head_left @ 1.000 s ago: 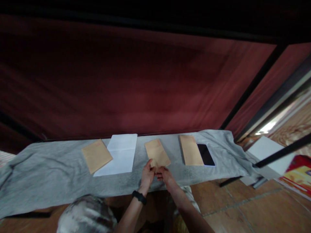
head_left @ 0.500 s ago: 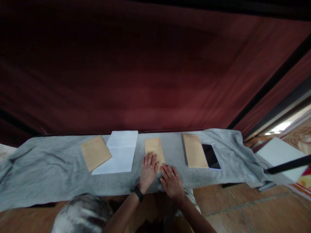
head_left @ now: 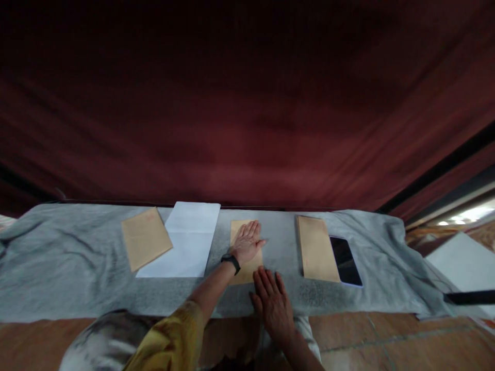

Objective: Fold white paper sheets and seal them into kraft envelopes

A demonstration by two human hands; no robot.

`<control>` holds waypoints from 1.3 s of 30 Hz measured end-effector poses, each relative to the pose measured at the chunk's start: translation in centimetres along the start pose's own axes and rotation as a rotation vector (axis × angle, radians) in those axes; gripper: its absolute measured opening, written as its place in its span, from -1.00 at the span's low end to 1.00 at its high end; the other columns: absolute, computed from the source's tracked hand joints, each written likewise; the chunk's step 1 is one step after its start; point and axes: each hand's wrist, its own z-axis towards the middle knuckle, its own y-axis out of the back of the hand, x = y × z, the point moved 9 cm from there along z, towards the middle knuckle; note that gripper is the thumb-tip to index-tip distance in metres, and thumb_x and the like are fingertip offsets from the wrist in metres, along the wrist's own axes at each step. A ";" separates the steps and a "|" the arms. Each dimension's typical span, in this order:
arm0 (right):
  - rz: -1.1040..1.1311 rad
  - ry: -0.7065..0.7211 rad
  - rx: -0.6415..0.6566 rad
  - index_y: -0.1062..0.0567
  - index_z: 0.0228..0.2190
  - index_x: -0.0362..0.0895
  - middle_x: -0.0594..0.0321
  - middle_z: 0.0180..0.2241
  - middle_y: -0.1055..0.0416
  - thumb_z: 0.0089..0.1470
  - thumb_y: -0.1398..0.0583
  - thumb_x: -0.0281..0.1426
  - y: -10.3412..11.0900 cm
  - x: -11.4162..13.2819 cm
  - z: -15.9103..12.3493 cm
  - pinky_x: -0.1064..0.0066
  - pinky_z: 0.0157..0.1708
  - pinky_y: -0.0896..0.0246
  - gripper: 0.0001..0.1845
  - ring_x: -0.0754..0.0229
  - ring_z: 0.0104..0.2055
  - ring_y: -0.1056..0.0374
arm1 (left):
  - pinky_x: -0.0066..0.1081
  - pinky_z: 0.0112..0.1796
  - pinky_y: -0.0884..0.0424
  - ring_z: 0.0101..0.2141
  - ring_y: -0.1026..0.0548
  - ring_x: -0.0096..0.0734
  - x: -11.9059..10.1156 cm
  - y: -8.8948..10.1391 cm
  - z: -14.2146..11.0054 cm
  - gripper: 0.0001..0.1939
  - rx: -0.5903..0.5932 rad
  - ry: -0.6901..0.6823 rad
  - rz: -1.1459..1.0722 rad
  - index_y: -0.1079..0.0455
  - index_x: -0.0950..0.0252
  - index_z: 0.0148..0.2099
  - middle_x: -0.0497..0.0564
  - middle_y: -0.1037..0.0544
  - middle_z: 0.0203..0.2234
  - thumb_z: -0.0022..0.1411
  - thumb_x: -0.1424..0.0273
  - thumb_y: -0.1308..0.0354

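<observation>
A tan paper envelope (head_left: 244,273) lies flat on the grey cloth in front of me, long side pointing away. Across its upper part rests my left hand (head_left: 248,243), palm down, with the fingers stretched out and the thumb apart; a dark band circles that wrist. At the envelope's lower right corner, my right hand (head_left: 273,304) lies flat with extended fingers, the fingertips touching the edge. Neither hand grips anything. Part of the envelope is hidden beneath the left hand.
To the left, another tan envelope (head_left: 147,238) overlaps a creased white sheet of paper (head_left: 189,247). A stack of tan envelopes (head_left: 317,250) sits on the right beside a dark-screened phone (head_left: 346,262). Grey cloth (head_left: 77,257) covers the narrow surface, with a dark red curtain (head_left: 240,129) behind.
My left hand has slid up and to the right over the envelope, turning toward its far end. The right hand stays near the lower corner. The view has shifted slightly.
</observation>
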 end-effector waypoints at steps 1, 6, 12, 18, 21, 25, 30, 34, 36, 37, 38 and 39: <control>-0.001 -0.003 0.002 -0.08 0.34 -0.05 0.17 0.29 -0.20 0.35 -0.04 -0.29 0.0 0.0 0.0 0.04 0.36 0.16 -0.41 0.03 0.33 -0.12 | -0.08 0.33 0.17 0.38 0.06 -0.20 -0.2 0.0 -0.3 -0.32 0.007 -0.011 0.003 -0.01 0.33 0.42 0.16 -0.09 0.38 0.41 0.07 0.14; -0.007 -0.021 -0.007 -0.12 0.33 -0.06 0.16 0.30 -0.19 0.33 -0.07 -0.27 -0.2 -0.2 0.0 0.03 0.36 0.14 -0.41 0.02 0.33 -0.13 | -0.11 0.33 0.14 0.38 0.05 -0.27 -1.8 0.0 -3.2 -0.36 0.016 -0.115 0.000 0.00 0.28 0.43 0.10 -0.10 0.38 0.43 0.11 0.15; 0.008 -0.016 -0.030 -0.20 0.29 -0.11 0.14 0.27 -0.26 0.32 -0.07 -0.17 -1.1 -0.6 -0.2 0.04 0.37 0.16 -0.41 0.04 0.32 -0.13 | -0.10 0.33 0.10 0.37 0.01 -0.31 -3.6 0.3 -7.7 -0.42 -0.010 -0.206 0.013 -0.01 0.25 0.42 0.06 -0.10 0.38 0.46 0.18 0.20; -0.003 -0.008 -0.015 -0.30 0.23 -0.10 0.11 0.24 -0.29 0.31 -0.10 -0.19 -1.7 -0.8 0.0 -0.03 0.33 0.08 -0.47 -0.02 0.30 -0.16 | -0.12 0.32 -0.01 0.36 -0.03 -0.29 -4.4 0.3 -11.9 -0.44 -0.046 -0.251 0.020 -0.04 0.29 0.42 0.09 -0.11 0.37 0.45 0.25 0.20; -0.004 -0.003 -0.004 -0.28 0.25 -0.13 0.06 0.26 -0.27 0.31 -0.08 -0.18 -1.3 -0.7 0.1 -0.04 0.32 0.07 -0.44 -0.02 0.30 -0.15 | -0.07 0.31 -0.03 0.36 -0.05 -0.22 -4.2 0.1 -13.6 -0.43 -0.059 -0.214 0.042 -0.09 0.31 0.40 0.12 -0.13 0.36 0.43 0.24 0.20; -0.015 0.003 0.030 -0.21 0.28 -0.14 0.06 0.31 -0.16 0.32 -0.06 -0.16 -0.7 -0.6 0.0 -0.01 0.35 0.13 -0.40 0.02 0.33 -0.09 | 0.07 0.29 -0.01 0.37 0.01 -0.05 -3.8 1.0 -15.8 -0.39 -0.161 -0.055 0.060 -0.11 0.36 0.39 0.23 -0.10 0.37 0.42 0.17 0.21; 0.159 -0.080 0.002 -0.29 0.23 -0.14 0.15 0.27 -0.26 0.36 0.00 -0.23 0.8 -2.7 0.4 0.21 0.33 0.00 -0.50 0.16 0.30 -0.15 | 0.19 0.26 -0.02 0.38 0.11 0.08 -3.4 2.7 -17.9 -0.39 -0.273 0.158 0.038 -0.06 0.28 0.42 0.26 0.00 0.40 0.43 0.16 0.18; 0.441 -0.332 -0.086 -0.43 0.13 -0.10 0.15 0.14 -0.43 0.36 0.05 -0.28 3.2 -8.1 0.0 0.24 0.23 -0.18 -0.55 0.16 0.19 -0.32 | 0.19 0.24 -0.06 0.36 0.02 0.13 -4.0 3.3 -17.8 -0.40 -0.285 0.140 0.038 -0.07 0.29 0.41 0.30 -0.04 0.38 0.42 0.18 0.11; 0.549 -0.439 -0.125 -0.46 0.11 -0.10 0.10 0.13 -0.43 0.35 0.03 -0.24 3.9 -10.5 -0.6 0.16 0.22 -0.20 -0.54 0.10 0.18 -0.34 | 0.19 0.23 -0.09 0.35 -0.01 0.14 -4.3 3.5 -17.8 -0.40 -0.302 0.123 0.055 -0.06 0.31 0.41 0.33 -0.06 0.37 0.42 0.20 0.10; 0.593 -0.475 -0.139 -0.47 0.09 -0.11 0.07 0.13 -0.43 0.34 0.02 -0.22 4.1 -11.5 -0.9 0.14 0.22 -0.20 -0.54 0.08 0.18 -0.34 | 0.19 0.22 -0.10 0.35 -0.02 0.14 -4.3 3.6 -17.8 -0.40 -0.315 0.118 0.062 -0.05 0.31 0.42 0.33 -0.08 0.37 0.42 0.20 0.10; 0.627 -0.499 -0.148 -0.48 0.08 -0.13 0.06 0.12 -0.43 0.33 0.02 -0.20 4.2 -12.2 -1.1 0.12 0.22 -0.19 -0.53 0.06 0.18 -0.34 | 0.19 0.22 -0.11 0.35 -0.02 0.14 -4.3 3.7 -17.8 -0.40 -0.327 0.114 0.066 -0.05 0.30 0.42 0.33 -0.08 0.36 0.42 0.21 0.10; 0.653 -0.512 -0.155 -0.50 0.05 -0.13 0.05 0.11 -0.44 0.32 0.01 -0.19 4.2 -12.7 -1.3 0.11 0.23 -0.18 -0.53 0.05 0.17 -0.35 | 0.19 0.22 -0.11 0.35 -0.02 0.14 -4.3 3.8 -17.8 -0.40 -0.338 0.111 0.066 -0.05 0.30 0.42 0.33 -0.08 0.36 0.42 0.21 0.10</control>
